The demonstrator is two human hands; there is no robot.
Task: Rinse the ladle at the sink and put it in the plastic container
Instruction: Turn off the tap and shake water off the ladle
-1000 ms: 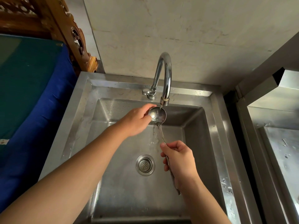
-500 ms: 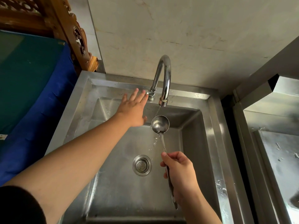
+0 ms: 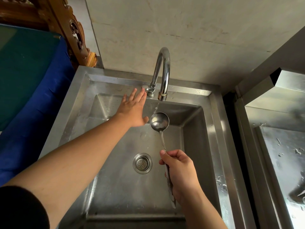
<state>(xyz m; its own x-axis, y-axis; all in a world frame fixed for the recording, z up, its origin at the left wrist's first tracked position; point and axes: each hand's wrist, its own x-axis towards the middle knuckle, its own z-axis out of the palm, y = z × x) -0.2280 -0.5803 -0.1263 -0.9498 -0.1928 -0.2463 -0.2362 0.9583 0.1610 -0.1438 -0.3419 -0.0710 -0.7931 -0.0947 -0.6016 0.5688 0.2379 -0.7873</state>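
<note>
A steel ladle (image 3: 159,121) hangs over the steel sink (image 3: 216,139), its bowl up under the curved tap (image 3: 162,71). A thin stream of water runs from the spout into the bowl. My right hand (image 3: 179,172) is shut on the ladle's handle, low over the basin near the drain (image 3: 142,163). My left hand (image 3: 133,109) is open with fingers spread, stretched toward the tap's small lever (image 3: 145,87) at the base of the tap; its fingertips are at the lever. No plastic container is in view.
A wall rises right behind the sink. A blue and green covered surface (image 3: 29,83) lies to the left, with carved wood (image 3: 72,30) behind it. A second wet steel unit (image 3: 280,154) stands to the right, past a dark gap.
My left hand let go of the ladle's bowl and moved up-left to the tap lever, fingers opening. The ladle's bowl dropped a little lower under the spout. The right hand kept its grip.
</note>
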